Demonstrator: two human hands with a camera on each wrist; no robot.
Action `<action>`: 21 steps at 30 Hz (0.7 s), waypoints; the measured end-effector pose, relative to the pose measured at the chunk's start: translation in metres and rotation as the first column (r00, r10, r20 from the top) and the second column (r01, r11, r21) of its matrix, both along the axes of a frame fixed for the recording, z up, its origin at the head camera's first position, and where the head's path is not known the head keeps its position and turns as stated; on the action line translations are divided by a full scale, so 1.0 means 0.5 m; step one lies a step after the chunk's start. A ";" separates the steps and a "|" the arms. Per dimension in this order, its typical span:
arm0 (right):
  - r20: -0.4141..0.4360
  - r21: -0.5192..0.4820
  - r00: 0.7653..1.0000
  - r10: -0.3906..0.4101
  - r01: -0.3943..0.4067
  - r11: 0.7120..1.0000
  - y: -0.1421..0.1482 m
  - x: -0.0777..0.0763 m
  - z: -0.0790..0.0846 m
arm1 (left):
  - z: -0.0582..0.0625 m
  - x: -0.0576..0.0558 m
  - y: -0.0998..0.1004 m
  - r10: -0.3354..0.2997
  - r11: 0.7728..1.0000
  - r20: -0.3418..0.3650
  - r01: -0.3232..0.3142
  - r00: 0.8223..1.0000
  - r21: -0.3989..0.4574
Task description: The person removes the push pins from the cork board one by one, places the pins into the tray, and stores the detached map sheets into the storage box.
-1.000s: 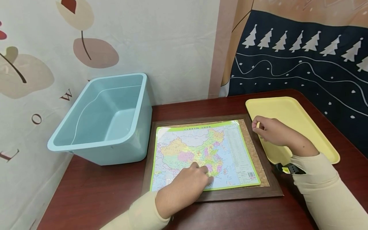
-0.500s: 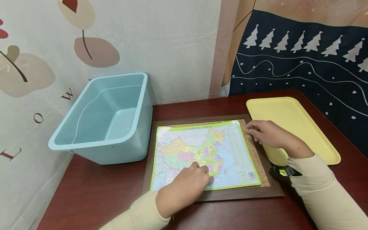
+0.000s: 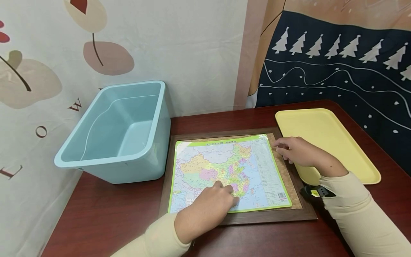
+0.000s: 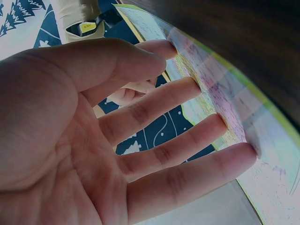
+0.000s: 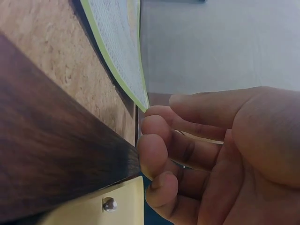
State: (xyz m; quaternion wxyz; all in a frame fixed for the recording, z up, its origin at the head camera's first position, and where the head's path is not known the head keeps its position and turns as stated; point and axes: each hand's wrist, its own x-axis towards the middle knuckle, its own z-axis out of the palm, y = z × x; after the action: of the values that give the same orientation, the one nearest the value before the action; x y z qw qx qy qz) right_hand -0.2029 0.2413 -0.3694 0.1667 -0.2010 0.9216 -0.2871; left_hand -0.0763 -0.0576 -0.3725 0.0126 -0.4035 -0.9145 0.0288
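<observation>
One map [image 3: 208, 171] on board [image 3: 273, 216], cork [image 3: 283, 167] showing along its right edge. Left hand [image 3: 207, 210]: fingers extended, tips on map near front edge. Right hand [image 3: 298, 151]: fingers bent at board's right edge; can't tell if holding anything. Tray [image 3: 321, 132] just beside; counter [image 3: 208, 123] strip behind board.

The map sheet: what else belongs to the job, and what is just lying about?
Seemingly in the job:
map sheet, touched by the left hand
framed cork board, beneath it
right hand, at the board's side

Seemingly just lying about:
blue tub, beside the board
yellow tray, on the other side
</observation>
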 end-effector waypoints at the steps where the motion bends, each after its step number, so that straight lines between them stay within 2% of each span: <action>1: 0.002 -0.001 1.000 0.003 -0.003 1.000 0.000 0.000 -0.001 | 0.000 0.000 0.000 0.000 1.000 0.001 0.000 1.000 0.001; 21: 0.024 -0.007 0.999 0.039 -0.038 0.999 -0.003 0.000 -0.010 | 0.003 0.001 0.001 0.006 1.000 0.017 -0.006 1.000 -0.008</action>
State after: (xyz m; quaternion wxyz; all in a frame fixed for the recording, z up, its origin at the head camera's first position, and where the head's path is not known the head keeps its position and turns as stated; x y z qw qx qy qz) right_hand -0.2032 0.2396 -0.3742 0.1825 -0.2159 0.9145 -0.2894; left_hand -0.0758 -0.0572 -0.3711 0.0032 -0.4012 -0.9155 0.0289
